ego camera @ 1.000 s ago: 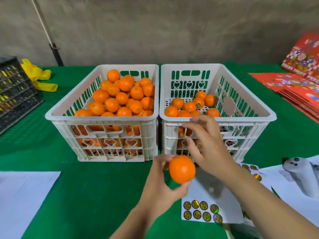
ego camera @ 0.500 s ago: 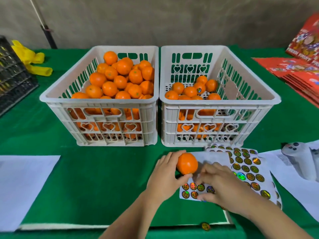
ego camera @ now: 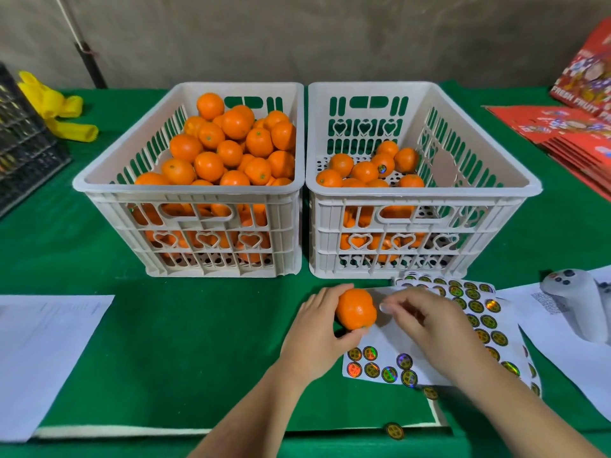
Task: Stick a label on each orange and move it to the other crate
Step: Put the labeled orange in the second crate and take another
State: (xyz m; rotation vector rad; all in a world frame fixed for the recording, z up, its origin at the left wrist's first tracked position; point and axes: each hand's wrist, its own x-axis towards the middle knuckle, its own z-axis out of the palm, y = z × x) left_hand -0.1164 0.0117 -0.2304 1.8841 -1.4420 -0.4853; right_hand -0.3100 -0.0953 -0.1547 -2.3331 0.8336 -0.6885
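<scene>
My left hand point(ego camera: 315, 335) grips one orange point(ego camera: 356, 309) low over the green cloth, in front of the right crate. My right hand point(ego camera: 426, 320) is just right of it, thumb and forefinger pinched together beside the fruit; I cannot make out a label between them. Under both hands lies a white sticker sheet point(ego camera: 383, 365) with round holographic labels. The left white crate point(ego camera: 188, 190) is heaped with oranges. The right white crate point(ego camera: 423, 193) holds fewer oranges, one showing a label point(ego camera: 382, 168).
More sticker sheets point(ego camera: 476, 305) fan out to the right, with a white controller point(ego camera: 578, 302) on paper beyond. Loose stickers point(ego camera: 394, 430) lie near the table edge. White paper point(ego camera: 43, 352) lies left, a black crate point(ego camera: 23, 140) and yellow item far left, red boxes point(ego camera: 575, 127) far right.
Both hands came down from in front of the right crate to the sticker sheet. My right hand then lifted off the sheet's lower stickers and closed in beside the orange.
</scene>
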